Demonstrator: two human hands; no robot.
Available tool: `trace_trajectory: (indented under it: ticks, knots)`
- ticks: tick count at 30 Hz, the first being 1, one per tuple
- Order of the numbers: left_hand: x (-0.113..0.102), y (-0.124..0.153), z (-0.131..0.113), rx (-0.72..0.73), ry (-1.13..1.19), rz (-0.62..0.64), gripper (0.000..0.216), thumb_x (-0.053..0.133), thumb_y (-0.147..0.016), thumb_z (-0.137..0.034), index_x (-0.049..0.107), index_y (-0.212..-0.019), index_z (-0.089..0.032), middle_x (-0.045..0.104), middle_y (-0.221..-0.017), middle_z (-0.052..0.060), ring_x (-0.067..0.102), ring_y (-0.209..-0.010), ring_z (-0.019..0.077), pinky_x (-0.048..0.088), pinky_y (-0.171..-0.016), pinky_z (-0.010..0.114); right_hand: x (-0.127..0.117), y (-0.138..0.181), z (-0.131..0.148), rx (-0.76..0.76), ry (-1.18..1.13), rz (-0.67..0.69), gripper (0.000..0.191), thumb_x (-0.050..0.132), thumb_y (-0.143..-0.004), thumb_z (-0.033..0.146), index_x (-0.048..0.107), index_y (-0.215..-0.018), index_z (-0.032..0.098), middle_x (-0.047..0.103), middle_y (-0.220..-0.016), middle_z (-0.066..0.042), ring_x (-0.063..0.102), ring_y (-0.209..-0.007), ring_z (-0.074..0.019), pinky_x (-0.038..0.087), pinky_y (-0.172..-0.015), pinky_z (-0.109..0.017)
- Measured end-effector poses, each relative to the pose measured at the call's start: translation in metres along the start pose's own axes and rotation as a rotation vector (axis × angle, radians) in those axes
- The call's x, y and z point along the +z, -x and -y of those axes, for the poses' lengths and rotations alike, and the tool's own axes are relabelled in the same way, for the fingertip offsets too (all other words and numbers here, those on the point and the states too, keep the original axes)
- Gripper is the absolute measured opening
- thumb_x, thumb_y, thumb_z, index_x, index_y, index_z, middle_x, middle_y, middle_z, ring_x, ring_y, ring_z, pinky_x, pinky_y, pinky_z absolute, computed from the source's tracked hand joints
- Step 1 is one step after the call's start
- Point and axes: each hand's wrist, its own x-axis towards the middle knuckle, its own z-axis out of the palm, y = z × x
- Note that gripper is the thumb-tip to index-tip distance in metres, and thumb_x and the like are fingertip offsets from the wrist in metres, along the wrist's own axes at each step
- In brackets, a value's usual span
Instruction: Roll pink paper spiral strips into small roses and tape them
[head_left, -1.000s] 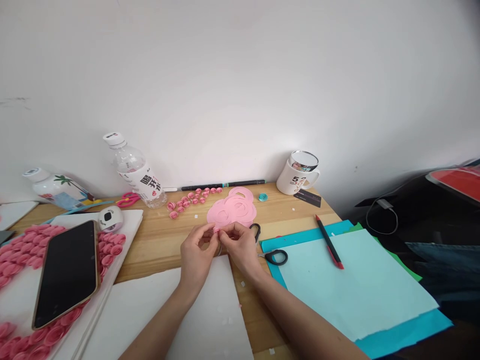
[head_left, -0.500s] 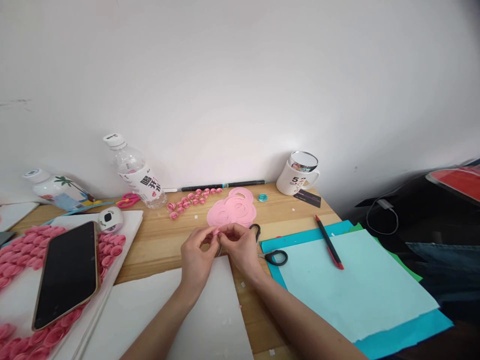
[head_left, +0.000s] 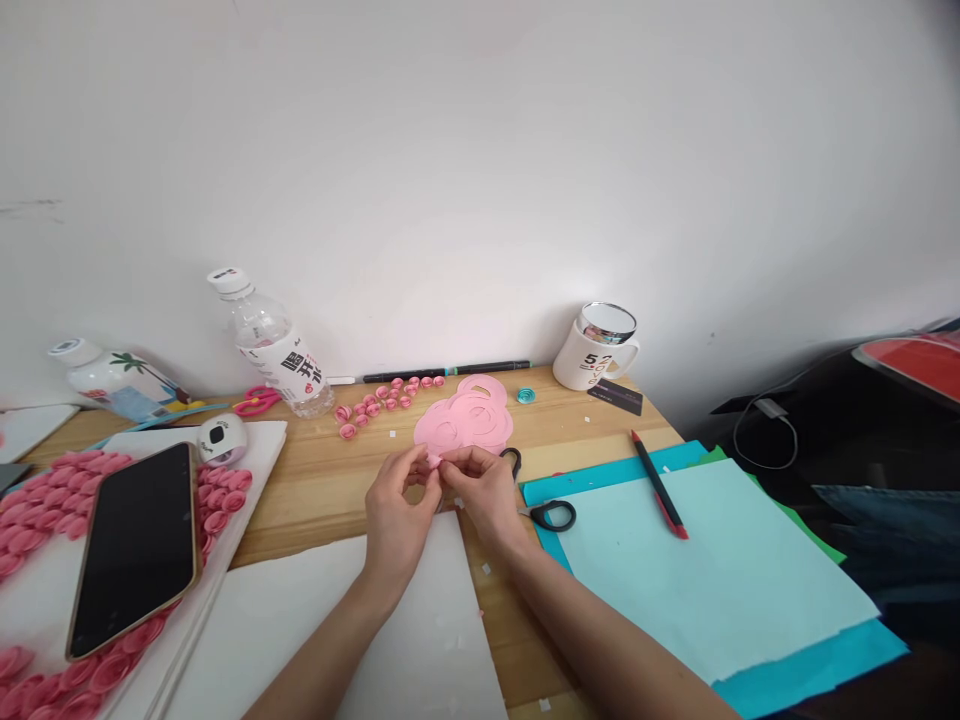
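Between my fingertips is a small pink paper strip point(head_left: 434, 460), partly hidden, that looks curled. My left hand point(head_left: 399, 505) pinches it from the left, and my right hand point(head_left: 484, 492) pinches it from the right. Just beyond them lie pink paper spiral cut-outs point(head_left: 469, 415) in an overlapping pile. Black-handled scissors point(head_left: 555, 515) rest beside and partly under my right hand. Several small rolled pink paper flowers point(head_left: 382, 397) sit behind on the left, and a teal paper coil point(head_left: 526, 395) is to the right of the cut-outs.
A phone point(head_left: 135, 545) lies on a white sheet covered with pink rolled flowers point(head_left: 79, 485). A clear bottle point(head_left: 274, 340) and a white mug point(head_left: 592, 350) stand near the wall. Light blue paper point(head_left: 712, 570) with a pen point(head_left: 658, 485) on it lies right. White board point(head_left: 315, 620) is under my forearms.
My hands stay nearly in place, with slight finger shifts on the pink paper strip. A little more of the paper shows between the fingertips.
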Motion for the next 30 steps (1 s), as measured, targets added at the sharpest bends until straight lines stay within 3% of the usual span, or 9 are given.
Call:
trace_trajectory:
  ticks: [3, 10, 19, 30]
  knots:
    - [0.0004, -0.0004, 0.0016, -0.025, -0.038, 0.005, 0.028, 0.057, -0.071, -0.022, 0.06, -0.098, -0.015, 0.065, -0.092, 0.008, 0.063, -0.078, 0.0172, 0.052, -0.072, 0.031, 0.0008, 0.0009, 0.0002, 0.011, -0.015, 0.005, 0.012, 0.063, -0.061, 0.022, 0.064, -0.069, 0.013, 0.066, -0.066, -0.004, 0.059, -0.061, -0.0139, 0.046, -0.058, -0.025]
    - [-0.0019, -0.0013, 0.0, -0.026, -0.121, 0.007, 0.015, 0.052, -0.075, -0.026, 0.062, -0.081, -0.017, 0.068, -0.079, 0.005, 0.064, -0.07, 0.017, 0.051, -0.067, 0.029, 0.0043, 0.0046, 0.0001, 0.05, 0.016, 0.018, 0.014, 0.065, -0.062, 0.025, 0.064, -0.068, 0.013, 0.065, -0.065, -0.004, 0.058, -0.06, -0.0143, 0.047, -0.057, -0.026]
    - [-0.0007, -0.0001, -0.0041, 0.051, -0.122, -0.011, 0.018, 0.051, -0.078, -0.025, 0.061, -0.09, -0.016, 0.067, -0.082, 0.005, 0.063, -0.07, 0.0155, 0.051, -0.066, 0.027, 0.007, 0.0068, 0.0011, 0.105, -0.148, -0.013, 0.018, 0.069, -0.059, 0.027, 0.064, -0.07, 0.013, 0.066, -0.067, -0.004, 0.059, -0.061, -0.0145, 0.047, -0.062, -0.028]
    - [-0.0041, 0.0017, 0.0018, 0.324, -0.271, -0.07, 0.025, 0.047, -0.083, -0.021, 0.064, -0.1, -0.019, 0.069, -0.095, 0.007, 0.064, -0.083, 0.0179, 0.05, -0.078, 0.03, 0.0089, 0.0076, 0.0041, 0.145, -0.297, 0.048, 0.019, 0.073, -0.055, 0.026, 0.064, -0.067, 0.015, 0.064, -0.063, 0.0, 0.055, -0.056, -0.0107, 0.044, -0.056, -0.023]
